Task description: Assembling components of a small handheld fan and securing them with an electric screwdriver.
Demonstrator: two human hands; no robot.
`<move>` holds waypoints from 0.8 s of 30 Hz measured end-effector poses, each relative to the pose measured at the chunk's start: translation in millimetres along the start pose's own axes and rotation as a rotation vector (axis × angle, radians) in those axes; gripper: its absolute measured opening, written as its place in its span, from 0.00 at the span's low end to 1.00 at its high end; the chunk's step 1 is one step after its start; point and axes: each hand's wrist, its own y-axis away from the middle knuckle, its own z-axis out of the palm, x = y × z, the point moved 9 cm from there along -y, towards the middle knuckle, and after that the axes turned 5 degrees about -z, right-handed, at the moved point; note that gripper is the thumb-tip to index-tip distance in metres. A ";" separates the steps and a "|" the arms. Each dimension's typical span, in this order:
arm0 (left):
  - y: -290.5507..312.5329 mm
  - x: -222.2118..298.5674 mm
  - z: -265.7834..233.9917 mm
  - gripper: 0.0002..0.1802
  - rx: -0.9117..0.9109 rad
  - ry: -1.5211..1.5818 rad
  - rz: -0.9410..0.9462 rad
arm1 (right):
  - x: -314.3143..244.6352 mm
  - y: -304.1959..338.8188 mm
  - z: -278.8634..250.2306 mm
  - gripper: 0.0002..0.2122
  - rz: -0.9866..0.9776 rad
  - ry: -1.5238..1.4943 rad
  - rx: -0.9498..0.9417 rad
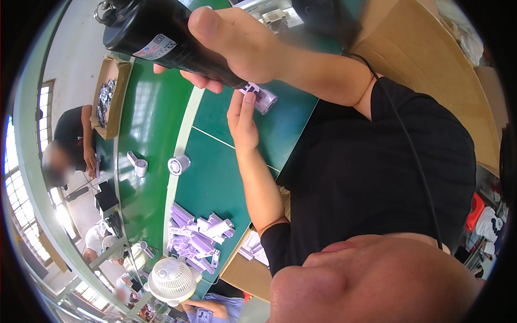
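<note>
My right hand (237,46), at the top, is wrapped round a black electric screwdriver (167,35) with a metal hanging ring. Its narrow end meets a small lilac plastic housing (265,101) with a rounded, partly clear-looking end. My left hand (245,121) pinches this housing between thumb and fingers just below the screwdriver's tip. The screw and the bit are too small or hidden to make out. Both hands are above the dark green worktable (207,156).
Several lilac housings (199,237) lie piled on the worktable. A round lilac part (179,164) stands on the pale strip. One handled housing (139,164) rests on the green conveyor (142,107). Beyond are a cardboard box of metal parts (110,97) and a co-worker (75,134). A white fan (171,280) stands lower left.
</note>
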 end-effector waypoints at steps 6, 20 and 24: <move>-0.2 0.4 -0.2 0.29 0.015 0.004 0.005 | 1.6 -0.2 -1.6 0.33 0.009 0.006 0.014; 0.8 -10.2 -7.4 0.22 0.001 0.051 -0.014 | 9.9 8.5 -1.6 0.30 0.038 -0.014 -0.055; -0.5 -11.5 -8.1 0.21 0.024 0.055 -0.016 | 10.9 7.6 -2.5 0.30 -0.005 -0.016 -0.069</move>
